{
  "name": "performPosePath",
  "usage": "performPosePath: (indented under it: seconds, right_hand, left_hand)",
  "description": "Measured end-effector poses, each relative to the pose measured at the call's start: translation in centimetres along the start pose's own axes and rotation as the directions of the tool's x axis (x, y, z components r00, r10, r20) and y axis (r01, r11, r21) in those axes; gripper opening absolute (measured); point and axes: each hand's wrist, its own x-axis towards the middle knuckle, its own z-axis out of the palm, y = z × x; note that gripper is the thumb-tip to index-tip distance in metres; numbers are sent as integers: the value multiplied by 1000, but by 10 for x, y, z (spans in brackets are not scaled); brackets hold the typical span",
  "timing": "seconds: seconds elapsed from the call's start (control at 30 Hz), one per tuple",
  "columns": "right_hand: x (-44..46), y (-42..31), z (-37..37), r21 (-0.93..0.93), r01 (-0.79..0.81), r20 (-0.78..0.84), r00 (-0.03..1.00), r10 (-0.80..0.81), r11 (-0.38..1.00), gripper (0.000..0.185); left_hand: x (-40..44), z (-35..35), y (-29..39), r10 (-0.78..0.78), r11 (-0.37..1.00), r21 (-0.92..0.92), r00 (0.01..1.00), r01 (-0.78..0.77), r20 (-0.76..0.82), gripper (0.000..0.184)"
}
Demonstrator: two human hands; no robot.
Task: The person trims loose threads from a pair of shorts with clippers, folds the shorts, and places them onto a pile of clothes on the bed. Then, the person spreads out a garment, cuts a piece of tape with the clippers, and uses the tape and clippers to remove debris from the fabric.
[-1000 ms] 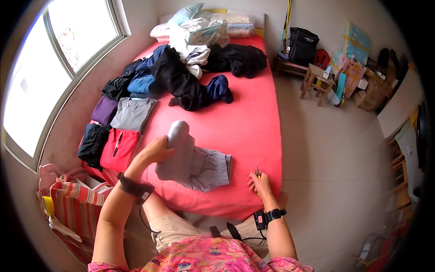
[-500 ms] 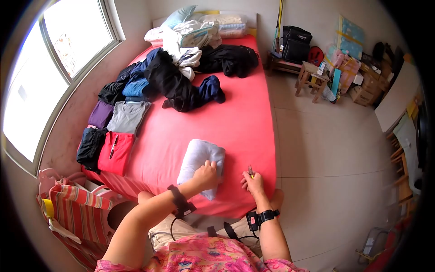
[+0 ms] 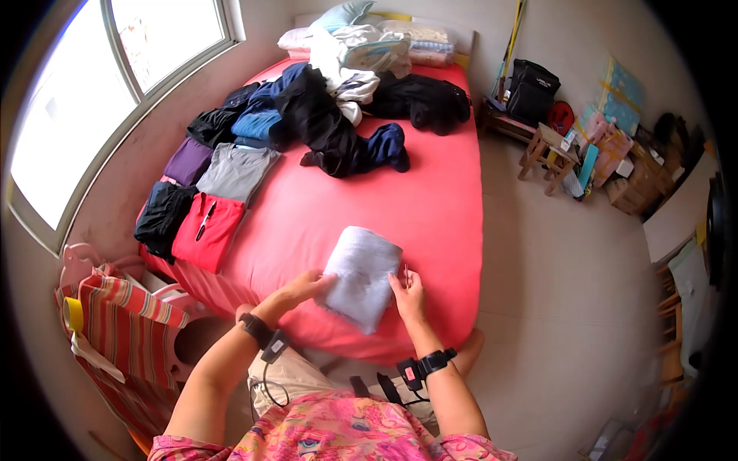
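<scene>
At opposite edges of folded cloth (image 3: 360,273), hands (image 3: 309,285) (image 3: 410,296)

Black wristbands (image 3: 256,330) accompany a pink floral shirt (image 3: 346,427) and beige shorts (image 3: 301,373).

Left hand (image 3: 309,284): at the left edge of the folded grey garment (image 3: 360,280);
Right hand (image 3: 410,292): thumb on the garment's right edge, a slim object (image 3: 406,274) held upright;
Red bedspread (image 3: 442,215): under the garment;
Folded red cloth (image 3: 215,246): beside folded black cloth (image 3: 163,217), a pen (image 3: 204,222) on top;
Dark clothes (image 3: 319,119): heaped farther up.
</scene>
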Motion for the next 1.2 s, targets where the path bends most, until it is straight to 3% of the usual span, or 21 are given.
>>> performPosePath:
  seconds: [0.1, 0.17, 0.2, 0.27, 0.3, 0.37, 0.4, 0.43, 0.5, 0.57, 0.63, 0.73, 0.8, 0.87, 1.07, 1.13, 1.2]
  right_hand:
    - [9, -2, 15, -38, -24, -26, 999, 23, 999, 52]
    - [6, -23, 21, -338, -1, -231, 969, -82, 941, 50]
    - [6, -33, 22, -352, 11, -216, 972, -92, 936, 50]
    - [12, -55, 25, -422, 247, -201, 912, -356, 872, 45]
    - [15, -67, 29, -432, 258, -182, 914, -364, 864, 45]
    - [30, -92, 37, -519, 526, 63, 809, -584, 673, 39]
    - [38, -98, 44, -509, 576, 131, 786, -604, 639, 35]
    - [47, -101, 49, -515, 587, 152, 779, -608, 624, 35]
    - [60, -103, 60, -593, 553, 334, 831, -445, 585, 33]
    - [70, -106, 67, -622, 549, 373, 835, -404, 558, 29]
    - [75, -110, 70, -690, 476, 395, 879, -267, 546, 27]
    - [82, -113, 74, -702, 451, 415, 888, -197, 551, 27]
    - [86, -114, 75, -710, 477, 445, 874, -195, 518, 27]
    - [87, -113, 77, -715, 498, 470, 862, -190, 490, 26]
    - [92, -103, 81, -646, 677, 617, 735, -280, 353, 17]
    - [92, -101, 83, -666, 639, 514, 767, -383, 385, 15]
    - [96, -96, 84, -703, 581, 448, 810, -378, 411, 15]
  left_hand:
    - [-2, 16, 4, -32, 994, -110, 996, 23, -82, 68]
    - [-3, 17, 6, -37, 992, -122, 988, 18, -151, 70]
    - [0, 15, -1, -26, 997, -72, 988, 15, -150, 71]
    - [9, 16, -17, -12, 999, -44, 987, 5, -158, 73]
    - [13, 19, -27, 36, 998, -34, 977, -44, -211, 72]
    - [15, 28, -38, 87, 994, -44, 959, -103, -270, 70]
    - [10, 33, -39, 153, 982, -55, 934, -179, -323, 65]
    - [8, 35, -38, 218, 964, -60, 899, -259, -378, 60]
    - [-6, 33, -38, 294, 948, 0, 880, -317, -372, 54]
    - [-23, 23, -39, 366, 927, 64, 856, -369, -364, 48]
    - [-38, 4, -44, 559, 818, 309, 798, -486, -226, 36]
    - [-41, -2, -49, 591, 792, 328, 781, -515, -201, 24]
    - [-37, 0, -49, 599, 788, 320, 777, -527, -196, 21]
    - [-35, 4, -50, 690, 707, 391, 696, -589, -199, 16]
    - [-32, 7, -57, 755, 625, 487, 631, -609, -179, 14]
    - [-28, 6, -65, 756, 611, 483, 644, -628, -120, 12]
    - [-30, 5, -68, 755, 595, 477, 653, -646, -56, 10]
